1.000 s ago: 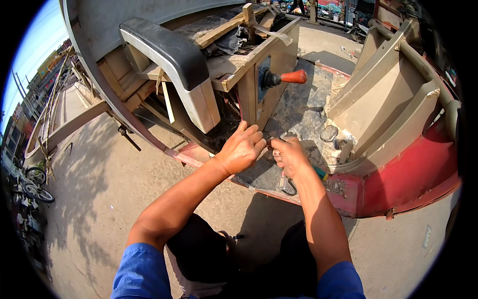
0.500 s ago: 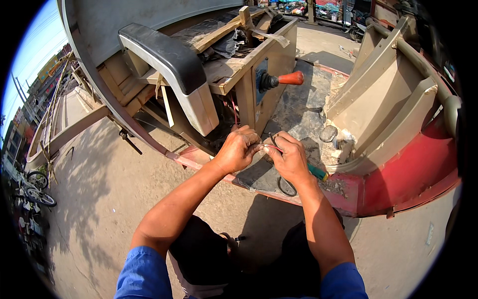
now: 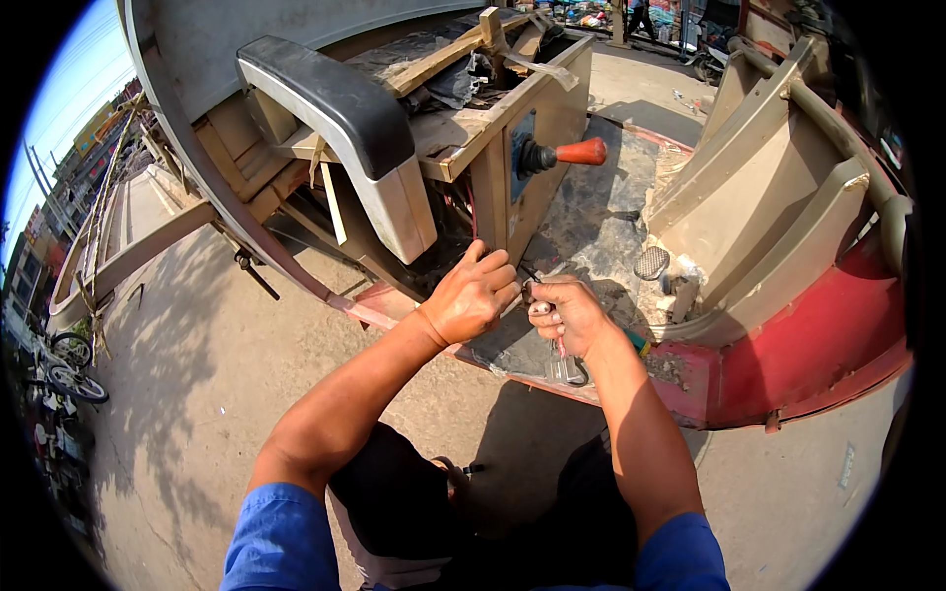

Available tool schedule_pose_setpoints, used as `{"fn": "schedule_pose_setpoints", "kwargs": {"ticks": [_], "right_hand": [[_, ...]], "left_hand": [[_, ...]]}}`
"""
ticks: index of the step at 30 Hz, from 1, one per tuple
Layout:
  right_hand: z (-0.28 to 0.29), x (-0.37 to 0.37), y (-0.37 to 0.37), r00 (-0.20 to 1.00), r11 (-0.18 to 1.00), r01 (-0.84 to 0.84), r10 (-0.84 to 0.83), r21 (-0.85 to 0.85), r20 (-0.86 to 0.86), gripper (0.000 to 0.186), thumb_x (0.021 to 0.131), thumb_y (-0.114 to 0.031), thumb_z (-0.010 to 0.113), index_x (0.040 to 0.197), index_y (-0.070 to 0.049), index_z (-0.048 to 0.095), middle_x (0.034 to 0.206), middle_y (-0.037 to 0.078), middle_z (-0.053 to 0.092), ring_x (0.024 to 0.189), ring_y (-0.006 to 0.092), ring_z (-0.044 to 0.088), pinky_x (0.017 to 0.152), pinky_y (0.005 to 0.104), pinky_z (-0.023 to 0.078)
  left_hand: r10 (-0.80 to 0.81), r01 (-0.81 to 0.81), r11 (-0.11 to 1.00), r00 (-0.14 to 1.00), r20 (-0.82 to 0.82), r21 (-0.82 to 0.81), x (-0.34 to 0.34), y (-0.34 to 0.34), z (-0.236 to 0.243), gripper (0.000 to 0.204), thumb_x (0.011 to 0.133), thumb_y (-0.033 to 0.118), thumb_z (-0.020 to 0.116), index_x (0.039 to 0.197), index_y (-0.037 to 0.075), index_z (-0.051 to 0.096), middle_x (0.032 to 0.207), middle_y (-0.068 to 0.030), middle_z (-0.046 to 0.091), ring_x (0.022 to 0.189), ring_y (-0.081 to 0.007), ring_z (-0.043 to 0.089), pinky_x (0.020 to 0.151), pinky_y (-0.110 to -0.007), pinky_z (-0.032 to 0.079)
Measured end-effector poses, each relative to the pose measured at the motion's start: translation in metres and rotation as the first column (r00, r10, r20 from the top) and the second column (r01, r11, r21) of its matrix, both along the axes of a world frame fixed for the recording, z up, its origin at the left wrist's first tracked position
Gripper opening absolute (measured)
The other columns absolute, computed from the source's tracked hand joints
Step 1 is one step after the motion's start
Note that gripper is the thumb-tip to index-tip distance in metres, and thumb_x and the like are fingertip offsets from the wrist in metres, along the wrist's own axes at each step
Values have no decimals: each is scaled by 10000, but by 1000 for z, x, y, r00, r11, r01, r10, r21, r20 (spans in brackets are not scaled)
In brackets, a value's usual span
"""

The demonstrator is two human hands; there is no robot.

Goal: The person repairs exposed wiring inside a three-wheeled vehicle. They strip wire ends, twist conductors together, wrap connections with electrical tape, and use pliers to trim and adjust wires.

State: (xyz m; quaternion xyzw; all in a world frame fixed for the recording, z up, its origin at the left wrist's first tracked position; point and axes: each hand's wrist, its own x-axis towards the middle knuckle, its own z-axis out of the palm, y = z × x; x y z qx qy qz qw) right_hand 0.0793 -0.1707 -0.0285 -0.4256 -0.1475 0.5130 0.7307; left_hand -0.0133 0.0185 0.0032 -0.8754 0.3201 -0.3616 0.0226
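My left hand (image 3: 473,300) is closed with its fingertips pinched together. A thin red wire (image 3: 472,209) runs down to it from inside the tan box. Facing it, almost touching, my right hand (image 3: 572,313) is curled shut, and a dark wire (image 3: 530,276) shows at its thumb and fingertip. Below that palm hangs a small clear-and-silver piece (image 3: 565,368) with a bit of red wire; its kind is hard to make out. Both hands are above the edge of the vehicle floor (image 3: 512,347). The exact wire ends between the fingers are hidden.
A black-topped armrest-like part (image 3: 335,108) juts out left of the hands. The tan box (image 3: 552,108) carries a lever with a red knob (image 3: 581,152). Right of it stand a metal pedal (image 3: 651,263) and the red body panel (image 3: 818,335). Concrete ground (image 3: 236,364) lies below.
Both hands pinched a red wire between them before. Now they have separated slightly, the right hand has turned and curled, and the clear-and-silver piece shows below it.
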Motion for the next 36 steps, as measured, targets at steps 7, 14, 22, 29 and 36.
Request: {"fn": "schedule_pose_setpoints", "kwargs": {"ticks": [7,14,22,29,36], "right_hand": [[10,-16,-7,954,980,197,-196,20,227,208,965,-226,613,876,-39,603,737,13,550,570,50,429,429,191,269],[10,-24,-9,296,890,369,-386,268,874,140,858,-61,709,970,20,691,784,60,616,680,167,557,633,324,456],[7,-25,-3,95,817,471,-421,331,902,199,894,-132,706,801,22,620,705,69,551,571,168,494,529,353,384],[8,-16,4,974,973,225,-223,-52,42,220,949,-164,607,771,-87,503,686,-29,469,481,56,353,412,226,225],[1,-10,4,968,991,125,-131,-40,-214,174,978,-212,571,872,-90,505,685,-18,480,485,41,358,387,203,224]], "left_hand": [[47,-61,977,996,-72,-204,-1,-3,-2,189,603,25,681,782,43,620,734,-67,502,785,-273,529,695,-397,420],[-27,-50,912,983,-182,-407,1,-11,2,109,696,-26,697,781,10,638,721,-105,532,747,-320,532,667,-428,437],[-12,-80,919,973,-230,-386,-3,-13,10,143,666,-22,704,794,20,654,722,-92,564,774,-305,556,702,-411,424],[36,-37,997,999,-20,-61,-2,-7,5,159,619,73,672,765,37,619,730,-56,502,790,-255,535,714,-402,404],[34,-30,998,997,68,-63,0,-8,0,161,595,80,659,735,45,588,718,-53,468,768,-249,512,710,-402,399]]}}
